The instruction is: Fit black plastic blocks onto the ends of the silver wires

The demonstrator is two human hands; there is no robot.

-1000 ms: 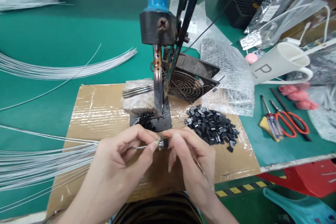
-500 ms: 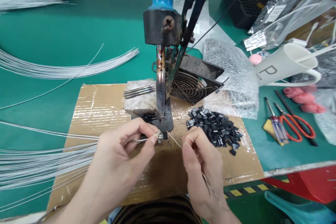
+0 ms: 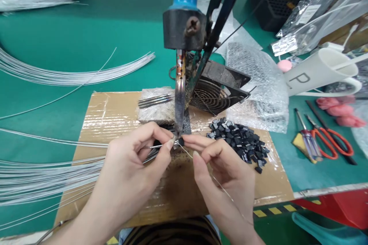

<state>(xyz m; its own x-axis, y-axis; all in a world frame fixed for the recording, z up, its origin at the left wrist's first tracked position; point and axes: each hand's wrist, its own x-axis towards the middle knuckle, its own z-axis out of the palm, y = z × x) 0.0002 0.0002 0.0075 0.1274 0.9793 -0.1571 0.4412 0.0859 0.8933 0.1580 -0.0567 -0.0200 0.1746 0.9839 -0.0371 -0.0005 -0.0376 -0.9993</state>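
My left hand (image 3: 135, 164) is closed in a pinch on a thin grey cable (image 3: 155, 146). A small black connector (image 3: 181, 141) shows just past those fingertips. Right above it hangs the tip of a soldering iron (image 3: 179, 99), clamped pointing down; whether they touch I cannot tell. My right hand (image 3: 227, 172) has a thin solder wire (image 3: 222, 188) between thumb and bent fingers, and the wire runs up toward the connector. Its outstretched fingertips reach the connector's right side. Fingers partly hide the joint.
A pile of black connectors (image 3: 238, 139) lies on the cardboard (image 3: 100, 116). Bundles of grey cables (image 3: 51, 176) stretch in from the left. Behind the iron stands a small fan (image 3: 215, 95). Scissors (image 3: 330, 138), a screwdriver (image 3: 307, 138) and a white mug (image 3: 310, 72) are at right.
My right hand has moved left and up, its fingers now stretched to the connector. My left hand still pinches the cable. The whole view has shifted slightly.
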